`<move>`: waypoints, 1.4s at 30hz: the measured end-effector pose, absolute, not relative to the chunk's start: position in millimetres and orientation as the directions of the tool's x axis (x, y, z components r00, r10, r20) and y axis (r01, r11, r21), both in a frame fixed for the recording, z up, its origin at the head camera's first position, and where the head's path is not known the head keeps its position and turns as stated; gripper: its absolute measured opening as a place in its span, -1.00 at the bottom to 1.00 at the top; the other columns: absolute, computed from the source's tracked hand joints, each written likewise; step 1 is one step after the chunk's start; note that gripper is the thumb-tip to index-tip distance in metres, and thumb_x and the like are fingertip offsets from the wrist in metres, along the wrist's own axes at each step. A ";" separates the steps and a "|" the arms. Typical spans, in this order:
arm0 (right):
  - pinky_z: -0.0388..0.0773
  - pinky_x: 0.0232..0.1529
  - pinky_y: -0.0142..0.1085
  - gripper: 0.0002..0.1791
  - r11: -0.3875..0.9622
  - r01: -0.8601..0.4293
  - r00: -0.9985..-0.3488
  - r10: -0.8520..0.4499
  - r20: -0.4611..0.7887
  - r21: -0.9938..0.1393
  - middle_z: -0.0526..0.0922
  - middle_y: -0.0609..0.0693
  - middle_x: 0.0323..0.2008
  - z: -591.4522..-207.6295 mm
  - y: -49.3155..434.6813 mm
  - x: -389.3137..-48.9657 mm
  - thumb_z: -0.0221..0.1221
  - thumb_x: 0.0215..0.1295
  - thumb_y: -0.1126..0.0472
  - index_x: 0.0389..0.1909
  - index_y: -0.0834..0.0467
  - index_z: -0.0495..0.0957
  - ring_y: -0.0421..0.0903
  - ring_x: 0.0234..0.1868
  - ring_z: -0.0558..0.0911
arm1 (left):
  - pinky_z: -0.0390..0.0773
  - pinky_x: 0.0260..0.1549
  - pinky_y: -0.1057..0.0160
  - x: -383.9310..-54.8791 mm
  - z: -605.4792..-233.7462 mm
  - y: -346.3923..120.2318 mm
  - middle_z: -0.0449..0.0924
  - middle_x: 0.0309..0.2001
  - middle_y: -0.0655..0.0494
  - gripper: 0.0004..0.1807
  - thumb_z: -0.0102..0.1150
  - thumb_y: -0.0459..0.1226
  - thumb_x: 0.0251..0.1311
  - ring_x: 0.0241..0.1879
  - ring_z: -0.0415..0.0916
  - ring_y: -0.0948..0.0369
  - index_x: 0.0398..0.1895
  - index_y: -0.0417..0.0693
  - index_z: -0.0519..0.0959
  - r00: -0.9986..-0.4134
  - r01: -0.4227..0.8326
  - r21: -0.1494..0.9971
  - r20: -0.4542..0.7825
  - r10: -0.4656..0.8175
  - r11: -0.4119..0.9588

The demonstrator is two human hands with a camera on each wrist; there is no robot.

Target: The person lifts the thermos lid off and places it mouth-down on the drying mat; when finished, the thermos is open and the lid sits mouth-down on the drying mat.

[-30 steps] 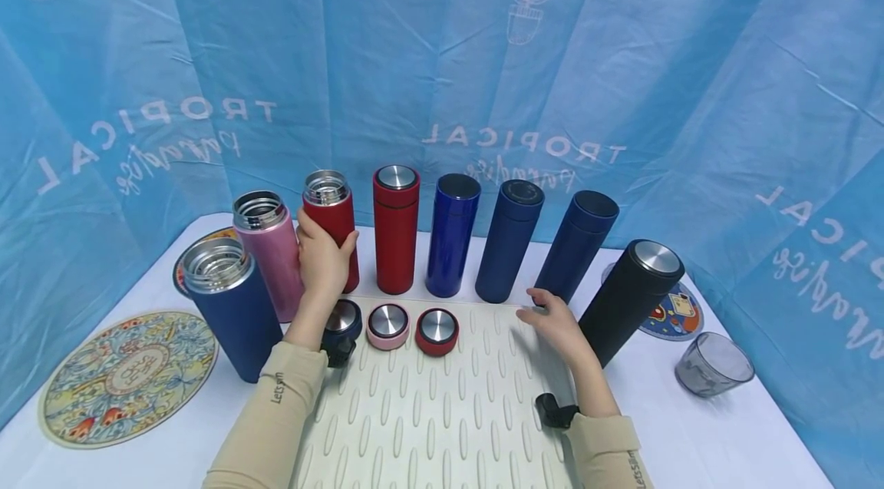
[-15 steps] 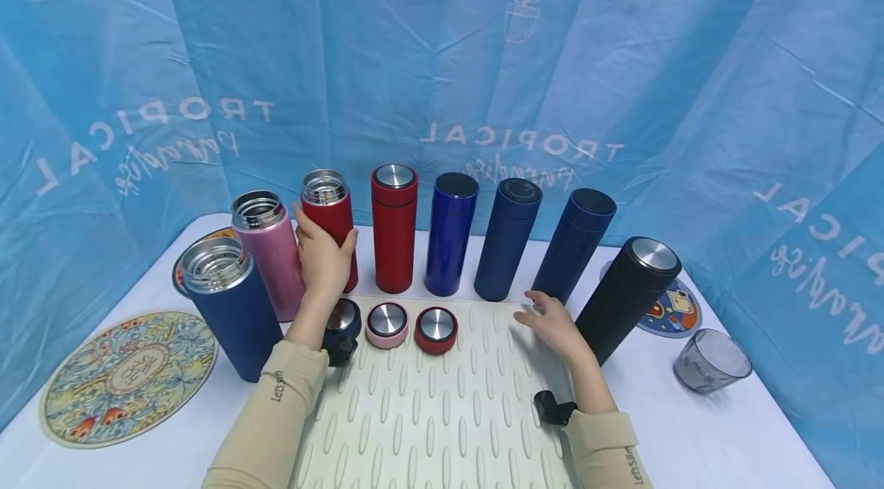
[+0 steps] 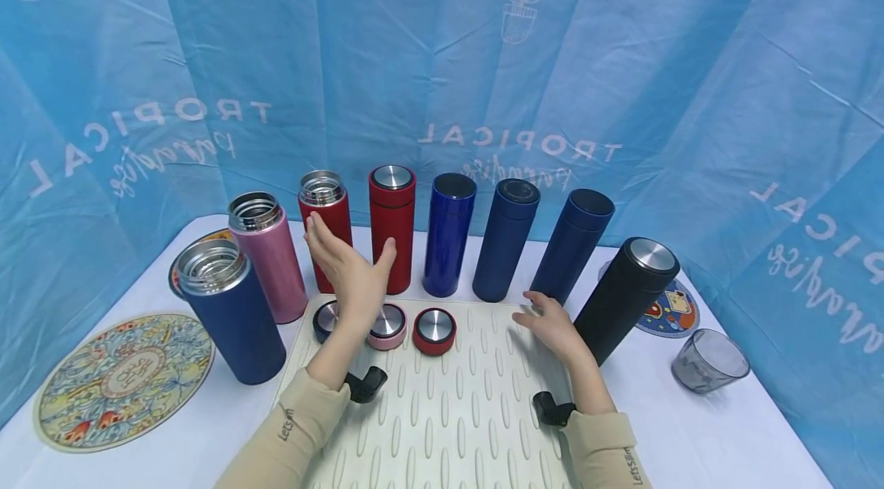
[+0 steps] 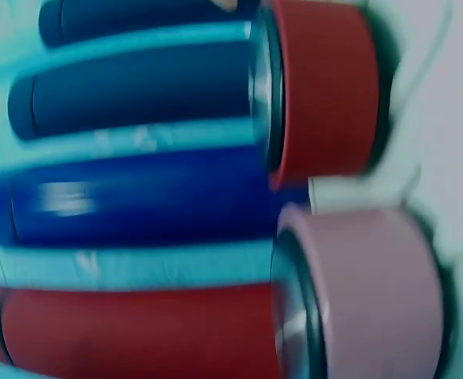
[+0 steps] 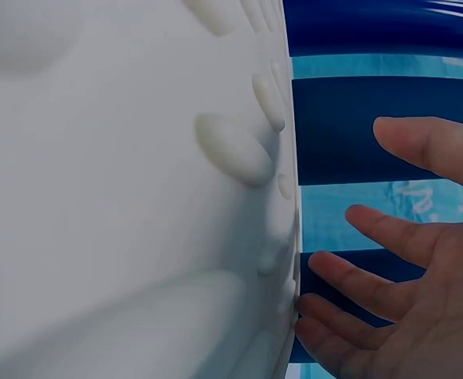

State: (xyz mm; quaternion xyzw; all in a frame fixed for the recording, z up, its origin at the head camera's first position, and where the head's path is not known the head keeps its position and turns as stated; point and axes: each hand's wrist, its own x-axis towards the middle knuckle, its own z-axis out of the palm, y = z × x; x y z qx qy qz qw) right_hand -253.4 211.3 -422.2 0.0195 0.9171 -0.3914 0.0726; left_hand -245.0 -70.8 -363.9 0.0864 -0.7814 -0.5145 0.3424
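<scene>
In the head view my left hand (image 3: 355, 274), fingers spread, passes in front of the uncapped red thermos (image 3: 334, 224) and above the lids. Under it lie a dark blue lid (image 3: 321, 320) and a pink lid (image 3: 389, 326), both partly covered by the hand and forearm; a red lid (image 3: 434, 332) sits to their right. The left wrist view shows the red lid (image 4: 330, 91) and pink lid (image 4: 377, 296) up close, but no hand. My right hand (image 3: 552, 325) holds nothing, its fingers (image 5: 365, 288) loosely extended near the mat's edge before a navy thermos (image 3: 575, 243).
Uncapped pink (image 3: 272, 266) and wide navy (image 3: 238, 332) thermoses stand at left. Capped red (image 3: 391, 236), glossy blue (image 3: 449, 236), navy (image 3: 506, 243) and black (image 3: 625, 297) ones stand along the ridged mat (image 3: 442, 427). A glass (image 3: 710, 362) and round placemat (image 3: 124, 381) flank them.
My left hand has let go of the uncapped red thermos and moved right and nearer, its fingers spreading. The right hand stays in place.
</scene>
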 end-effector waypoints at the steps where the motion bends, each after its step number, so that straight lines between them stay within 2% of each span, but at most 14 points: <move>1: 0.19 0.19 0.20 -0.38 0.693 0.092 -0.989 -0.021 -0.148 -0.715 0.24 0.34 0.26 -422.0 211.1 -253.4 0.12 0.23 0.10 0.28 0.24 0.24 0.26 0.29 0.20 | -0.05 0.30 -0.13 -242.7 -363.5 -66.7 -0.32 0.40 -0.10 0.08 0.25 -0.12 0.07 0.39 -0.33 0.05 0.42 -0.07 -0.34 -0.738 0.256 0.850 0.479 -0.475 0.459; 3: 0.19 0.19 0.20 -0.38 0.696 0.090 -0.989 -0.021 -0.146 -0.713 0.24 0.34 0.26 -422.1 211.0 -253.7 0.12 0.23 0.10 0.28 0.24 0.24 0.25 0.29 0.21 | 0.06 0.26 -0.09 -240.7 -363.3 -59.7 -0.22 0.37 -0.12 0.04 0.26 -0.17 0.06 0.35 -0.19 0.05 0.41 -0.11 -0.27 -0.725 0.330 0.829 0.529 -0.441 0.452; 6: 0.19 0.19 0.19 -0.37 0.695 0.084 -0.990 -0.024 -0.140 -0.714 0.24 0.34 0.26 -422.7 211.1 -254.2 0.12 0.23 0.10 0.28 0.24 0.24 0.25 0.29 0.21 | 0.16 0.22 -0.06 -243.4 -363.2 -54.2 -0.14 0.35 -0.14 0.01 0.27 -0.21 0.06 0.31 -0.07 0.02 0.41 -0.14 -0.22 -0.764 0.362 0.836 0.520 -0.383 0.413; 11: 0.18 0.21 0.17 -0.37 0.685 0.083 -0.990 -0.027 -0.139 -0.724 0.25 0.34 0.26 -424.3 211.3 -254.5 0.12 0.23 0.10 0.28 0.24 0.24 0.26 0.29 0.21 | 0.12 0.25 -0.10 -258.1 -367.1 -56.5 -0.19 0.37 -0.21 0.08 0.30 -0.15 0.03 0.36 -0.10 -0.05 0.42 -0.12 -0.27 -0.858 0.264 0.868 0.411 -0.308 0.421; 15: 0.19 0.20 0.18 -0.38 0.683 0.087 -0.989 -0.025 -0.143 -0.725 0.25 0.34 0.25 -424.7 211.6 -253.0 0.13 0.22 0.09 0.28 0.23 0.25 0.26 0.29 0.21 | 0.10 0.25 -0.13 -272.7 -371.5 -61.1 -0.14 0.35 -0.29 0.11 0.32 -0.14 -0.01 0.35 -0.07 -0.11 0.42 -0.12 -0.27 -0.891 0.209 0.887 0.346 -0.293 0.412; 21: 0.19 0.20 0.16 -0.39 0.681 0.083 -0.990 -0.025 -0.136 -0.728 0.25 0.34 0.26 -423.7 211.9 -251.6 0.13 0.22 0.10 0.27 0.23 0.26 0.26 0.29 0.21 | 0.17 0.20 -0.16 -287.9 -374.7 -67.1 -0.03 0.32 -0.32 0.10 0.31 -0.16 -0.02 0.27 0.09 -0.15 0.42 -0.11 -0.26 -0.935 0.140 0.924 0.242 -0.260 0.357; 31: 0.20 0.19 0.17 -0.37 0.678 0.089 -0.990 -0.019 -0.138 -0.729 0.25 0.33 0.25 -423.7 211.5 -251.6 0.14 0.21 0.10 0.28 0.21 0.25 0.25 0.28 0.22 | 0.22 0.19 -0.14 -301.6 -380.1 -74.2 0.16 0.27 -0.22 0.03 0.31 -0.21 -0.02 0.24 0.19 -0.09 0.41 -0.12 -0.16 -0.958 0.078 0.934 0.167 -0.235 0.348; 42: 0.21 0.18 0.17 -0.38 0.683 0.085 -0.990 -0.022 -0.137 -0.725 0.26 0.34 0.24 -423.3 211.2 -251.7 0.13 0.22 0.10 0.28 0.21 0.25 0.25 0.27 0.23 | 0.32 0.12 -0.12 -301.8 -381.8 -75.0 0.31 0.17 -0.20 -0.10 0.32 -0.17 0.00 0.14 0.32 -0.08 0.35 -0.16 0.02 -0.945 0.075 0.907 0.197 -0.262 0.414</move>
